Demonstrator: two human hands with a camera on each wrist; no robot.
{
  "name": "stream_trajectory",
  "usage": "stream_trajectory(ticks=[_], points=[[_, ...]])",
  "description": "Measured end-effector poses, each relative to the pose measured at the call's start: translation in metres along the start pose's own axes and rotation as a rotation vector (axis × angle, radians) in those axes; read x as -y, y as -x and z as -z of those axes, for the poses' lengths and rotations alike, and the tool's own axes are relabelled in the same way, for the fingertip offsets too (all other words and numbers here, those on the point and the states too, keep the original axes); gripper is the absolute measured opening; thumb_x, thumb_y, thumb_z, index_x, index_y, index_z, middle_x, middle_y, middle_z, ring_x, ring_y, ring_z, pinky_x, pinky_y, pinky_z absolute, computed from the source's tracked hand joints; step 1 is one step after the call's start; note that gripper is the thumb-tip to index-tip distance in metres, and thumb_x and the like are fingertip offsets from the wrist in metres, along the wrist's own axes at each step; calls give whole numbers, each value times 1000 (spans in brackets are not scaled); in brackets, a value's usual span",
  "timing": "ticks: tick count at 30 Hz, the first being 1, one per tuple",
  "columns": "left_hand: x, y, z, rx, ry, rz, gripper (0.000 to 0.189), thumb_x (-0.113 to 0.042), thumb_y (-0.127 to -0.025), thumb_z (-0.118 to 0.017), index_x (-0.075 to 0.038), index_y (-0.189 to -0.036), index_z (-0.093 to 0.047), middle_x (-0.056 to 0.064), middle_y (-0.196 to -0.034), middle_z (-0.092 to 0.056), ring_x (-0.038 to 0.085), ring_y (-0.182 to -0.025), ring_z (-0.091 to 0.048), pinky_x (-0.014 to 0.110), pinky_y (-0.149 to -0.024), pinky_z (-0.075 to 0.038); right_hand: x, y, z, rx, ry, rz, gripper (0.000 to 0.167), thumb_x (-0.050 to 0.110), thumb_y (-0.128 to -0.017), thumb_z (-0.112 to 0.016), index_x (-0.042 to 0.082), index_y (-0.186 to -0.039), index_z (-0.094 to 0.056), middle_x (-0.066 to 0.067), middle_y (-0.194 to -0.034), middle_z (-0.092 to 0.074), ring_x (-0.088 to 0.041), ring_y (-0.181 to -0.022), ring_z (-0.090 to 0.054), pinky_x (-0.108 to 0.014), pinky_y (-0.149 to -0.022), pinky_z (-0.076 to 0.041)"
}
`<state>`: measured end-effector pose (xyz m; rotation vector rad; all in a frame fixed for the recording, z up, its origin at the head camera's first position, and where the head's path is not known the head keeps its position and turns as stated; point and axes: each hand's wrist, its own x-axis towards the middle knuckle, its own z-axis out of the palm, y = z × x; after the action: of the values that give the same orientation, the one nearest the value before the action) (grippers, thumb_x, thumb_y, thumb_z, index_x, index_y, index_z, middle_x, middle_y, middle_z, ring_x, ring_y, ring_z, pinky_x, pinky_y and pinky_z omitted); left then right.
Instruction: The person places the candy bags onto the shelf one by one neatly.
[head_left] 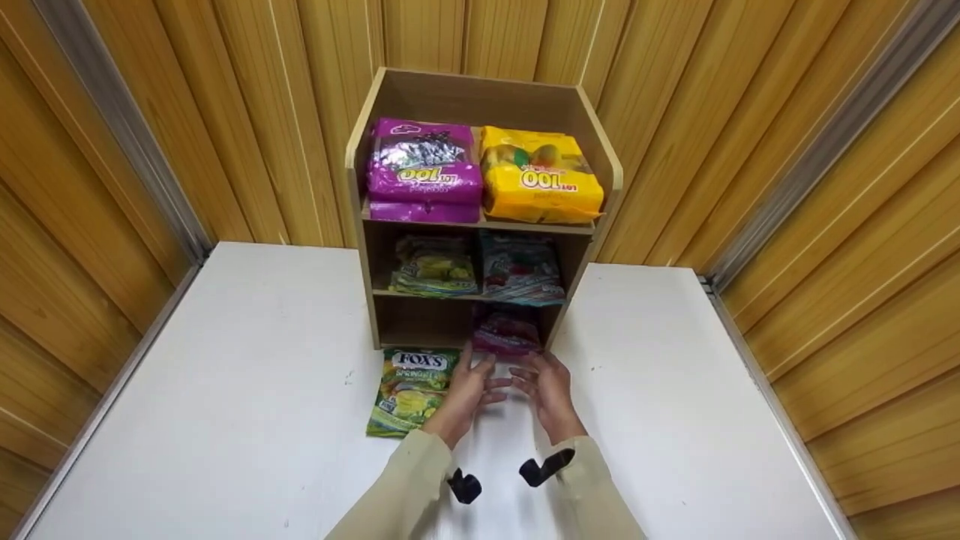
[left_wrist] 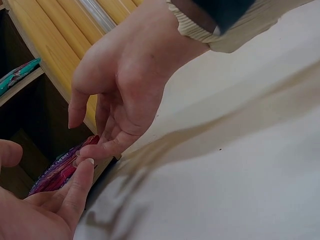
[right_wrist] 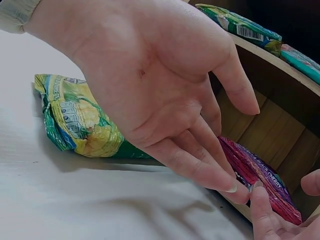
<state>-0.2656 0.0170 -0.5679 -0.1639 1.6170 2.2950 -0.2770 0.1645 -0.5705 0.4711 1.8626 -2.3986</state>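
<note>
A purple candy bag (head_left: 506,333) marked black cherry lies in the lower right compartment of a small wooden shelf (head_left: 365,247). My left hand (head_left: 465,390) and right hand (head_left: 551,390) are at its front edge, palms facing each other. In the left wrist view the fingertips of both hands meet in front of the bag (left_wrist: 55,172), fingers loosely extended. The thumbs stand apart from it. A green Fox's candy bag (head_left: 405,394) lies on the white table left of my left hand, partly hidden by it.
On the top tier sit a purple Lot 100 bag (head_left: 426,169) and a yellow one (head_left: 541,176). The middle tier holds a green bag (head_left: 435,266) and a teal bag (head_left: 521,270). Wood-patterned walls (head_left: 300,127) enclose the white table (head_left: 262,375).
</note>
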Motion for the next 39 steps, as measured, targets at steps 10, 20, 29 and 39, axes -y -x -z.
stream_trajectory(ticks=[10,20,29,39], points=[[1,-5,0,-5,4,15,76,-26,-103,-41,-12,-154,13,28,-153,-28,35,-107,-67,45,-88,-57,-4,-3,-1,-8,28,11,30,14,-100,-41,-4,-124,-47,-29,-124,-55,-23,-91,-69,-32,-78,-59],[2,-2,3,-16,9,0,73,-24,-103,-42,-12,-156,7,30,-151,-32,37,-105,-68,45,-85,-58,-7,3,3,25,59,-32,50,16,-101,-41,-2,-147,-29,-30,-141,-44,-20,-94,-67,-34,-85,-58],[-2,6,8,-23,-4,-17,70,-25,-104,-41,-11,-156,4,33,-149,-33,39,-109,-65,43,-85,-58,-13,15,2,35,47,-46,70,16,-99,-45,-6,-152,-4,-31,-145,-39,-24,-100,-67,-35,-88,-58],[-9,28,19,-106,-140,-134,55,-25,-102,-46,-1,-148,-30,25,-144,-45,36,-111,-63,44,-88,-56,-18,32,-14,2,102,22,53,16,-97,-52,-7,-142,-36,-21,-120,-64,-19,-96,-67,-34,-83,-58]])
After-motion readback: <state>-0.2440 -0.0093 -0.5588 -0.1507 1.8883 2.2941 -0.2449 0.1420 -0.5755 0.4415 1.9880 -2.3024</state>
